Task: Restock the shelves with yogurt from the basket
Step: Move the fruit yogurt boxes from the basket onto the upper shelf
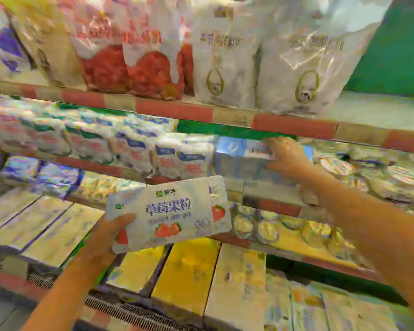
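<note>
yogurt pack (169,212) clasped in left hand (105,235), right hand (287,156) grips shelved blue pack (239,154).

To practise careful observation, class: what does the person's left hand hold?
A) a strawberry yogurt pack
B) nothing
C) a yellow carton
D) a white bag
A: the left hand grips the strawberry yogurt pack at its lower-left corner, thumb on its printed top.
</note>
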`<state>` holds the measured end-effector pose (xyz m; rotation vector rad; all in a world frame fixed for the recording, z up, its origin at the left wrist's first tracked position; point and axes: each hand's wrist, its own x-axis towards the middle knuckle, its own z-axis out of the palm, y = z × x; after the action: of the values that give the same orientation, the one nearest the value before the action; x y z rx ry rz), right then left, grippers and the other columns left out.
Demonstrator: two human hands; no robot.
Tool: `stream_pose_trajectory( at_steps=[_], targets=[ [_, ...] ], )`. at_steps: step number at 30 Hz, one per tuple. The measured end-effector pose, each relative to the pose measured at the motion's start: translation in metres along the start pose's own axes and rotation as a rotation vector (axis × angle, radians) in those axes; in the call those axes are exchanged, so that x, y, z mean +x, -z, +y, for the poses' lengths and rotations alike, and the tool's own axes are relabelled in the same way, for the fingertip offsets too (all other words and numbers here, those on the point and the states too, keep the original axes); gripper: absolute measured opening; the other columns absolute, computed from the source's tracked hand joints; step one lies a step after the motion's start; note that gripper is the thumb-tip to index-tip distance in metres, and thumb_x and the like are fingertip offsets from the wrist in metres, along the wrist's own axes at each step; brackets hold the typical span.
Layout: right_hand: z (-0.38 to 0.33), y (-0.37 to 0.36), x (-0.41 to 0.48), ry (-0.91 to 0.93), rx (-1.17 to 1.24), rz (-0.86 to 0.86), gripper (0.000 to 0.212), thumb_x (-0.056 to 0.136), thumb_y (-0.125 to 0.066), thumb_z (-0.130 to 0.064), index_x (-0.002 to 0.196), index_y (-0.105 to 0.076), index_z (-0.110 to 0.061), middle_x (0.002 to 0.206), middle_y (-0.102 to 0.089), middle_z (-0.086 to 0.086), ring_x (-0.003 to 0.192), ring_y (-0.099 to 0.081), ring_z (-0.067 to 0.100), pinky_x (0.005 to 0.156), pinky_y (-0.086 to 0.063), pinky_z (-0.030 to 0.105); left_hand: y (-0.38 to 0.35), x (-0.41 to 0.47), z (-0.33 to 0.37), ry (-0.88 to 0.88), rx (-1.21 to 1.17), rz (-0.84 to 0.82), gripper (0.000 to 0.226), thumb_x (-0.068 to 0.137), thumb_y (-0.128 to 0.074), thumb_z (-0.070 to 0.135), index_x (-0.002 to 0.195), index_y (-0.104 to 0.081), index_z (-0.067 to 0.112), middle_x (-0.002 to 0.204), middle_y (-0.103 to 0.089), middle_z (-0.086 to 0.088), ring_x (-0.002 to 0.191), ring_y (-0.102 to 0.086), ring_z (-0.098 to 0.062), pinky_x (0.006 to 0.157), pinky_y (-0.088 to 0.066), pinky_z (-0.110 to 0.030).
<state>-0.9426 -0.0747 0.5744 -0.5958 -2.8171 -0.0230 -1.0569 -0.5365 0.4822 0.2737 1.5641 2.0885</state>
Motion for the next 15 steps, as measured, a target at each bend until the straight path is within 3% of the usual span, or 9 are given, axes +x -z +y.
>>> stream_pose_trajectory(
  at_steps=[3,7,10,15],
  targets=[
    [0.004,-0.004,0.012,-0.013,-0.034,-0.019,0.072,0.078,-0.075,-0.05,0.14,-0.049,-0.025,0.134,-0.056,0.012,0.12,-0.055,0.038,0.099,-0.045,0.048,-0.005,0.006,-0.001,0.026,-0.035,0.005,0.04,0.083,-0.057,0.01,0.122,-0.066,0.006,0.112,-0.075,-0.019,0.086,-0.077,-0.03,0.067,-0.065,-0.042],
    [0.002,-0.007,0.017,-0.016,-0.087,-0.087,0.084,0.083,-0.07,-0.049,0.154,-0.03,-0.028,0.153,-0.039,0.004,0.136,-0.04,0.033,0.11,-0.035,0.051,-0.021,0.003,0.006,0.023,0.007,-0.084,0.035,0.091,-0.049,0.008,0.12,-0.066,0.017,0.11,-0.077,-0.014,0.093,-0.076,-0.03,0.07,-0.065,-0.042],
    [0.003,-0.022,0.004,0.011,-0.211,0.05,0.092,0.074,-0.076,-0.048,0.152,-0.033,-0.023,0.147,-0.044,0.009,0.132,-0.043,0.034,0.105,-0.038,0.055,-0.029,0.004,0.007,0.018,0.016,-0.096,0.04,0.088,-0.051,0.009,0.126,-0.062,0.017,0.113,-0.076,-0.016,0.095,-0.076,-0.031,0.07,-0.065,-0.043],
    [0.0,-0.049,-0.011,0.028,-0.292,0.261,0.078,0.078,-0.072,-0.034,0.147,-0.038,-0.019,0.141,-0.048,0.009,0.13,-0.044,0.033,0.107,-0.034,0.057,-0.035,0.012,0.002,0.012,0.012,-0.086,0.046,0.087,-0.052,0.011,0.132,-0.06,0.017,0.119,-0.073,-0.017,0.101,-0.074,-0.033,0.074,-0.064,-0.045]
  ],
)
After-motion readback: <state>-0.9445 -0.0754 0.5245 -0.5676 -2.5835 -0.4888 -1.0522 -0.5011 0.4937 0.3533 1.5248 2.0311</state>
